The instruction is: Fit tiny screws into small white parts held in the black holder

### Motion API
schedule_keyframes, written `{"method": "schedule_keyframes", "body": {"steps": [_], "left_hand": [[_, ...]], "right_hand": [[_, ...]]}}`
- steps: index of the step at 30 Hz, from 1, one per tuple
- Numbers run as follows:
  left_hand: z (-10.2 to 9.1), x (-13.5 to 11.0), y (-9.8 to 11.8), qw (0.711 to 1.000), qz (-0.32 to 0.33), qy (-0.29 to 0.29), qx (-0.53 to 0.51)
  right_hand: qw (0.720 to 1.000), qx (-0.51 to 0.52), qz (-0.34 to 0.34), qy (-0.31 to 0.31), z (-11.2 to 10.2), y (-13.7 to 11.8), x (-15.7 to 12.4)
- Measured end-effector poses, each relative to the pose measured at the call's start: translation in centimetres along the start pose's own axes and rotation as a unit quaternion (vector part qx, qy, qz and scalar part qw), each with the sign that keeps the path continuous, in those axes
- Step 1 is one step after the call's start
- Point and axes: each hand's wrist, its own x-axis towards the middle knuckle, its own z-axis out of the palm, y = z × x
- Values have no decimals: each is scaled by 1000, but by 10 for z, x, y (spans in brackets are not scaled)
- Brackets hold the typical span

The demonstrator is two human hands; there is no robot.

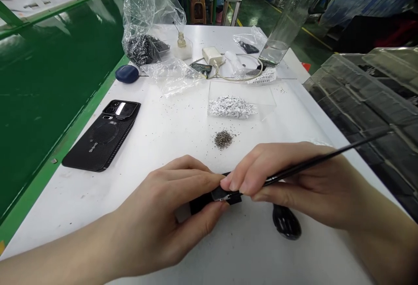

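Note:
My left hand (pixel 170 206) grips a small black plastic part (pixel 209 200) between thumb and fingers, low in the middle of the view. My right hand (pixel 281 180) holds a thin black-handled tool (pixel 326 156), likely a fine brush, and its fingertips press against the part's end. The tool's tip is hidden by my fingers. A black spoon-shaped piece (pixel 286 222) lies on the white table (pixel 156 137) just under my right hand. A small heap of dark granules (pixel 223 139) sits a little above my hands.
Silver flakes (pixel 231 107) lie on a clear plastic sheet. Further back are a black-cased phone (pixel 102 134), a blue earbud case (pixel 126 74), a plastic bag of black pieces (pixel 145 45), a white charger (pixel 211 56) and a tilted glass bottle (pixel 282 28). Dark specks dot the table.

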Motion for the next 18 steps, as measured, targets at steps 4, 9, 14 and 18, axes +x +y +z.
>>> {"method": "schedule_keyframes", "body": {"steps": [4,9,14,18], "left_hand": [[0,3,0,1000,-2,1,-3],[1,3,-1,1000,2,8,-21],[3,3,-3,999,2,13,-42],[3,5,-3,999,-1,13,-43]], "right_hand": [[1000,-9,5,3,0,-2,-1],[1000,-11,15,12,0,-6,-1],[1000,-7,20,16,0,-7,2],[1000,-9,15,19,0,-6,4]]}}
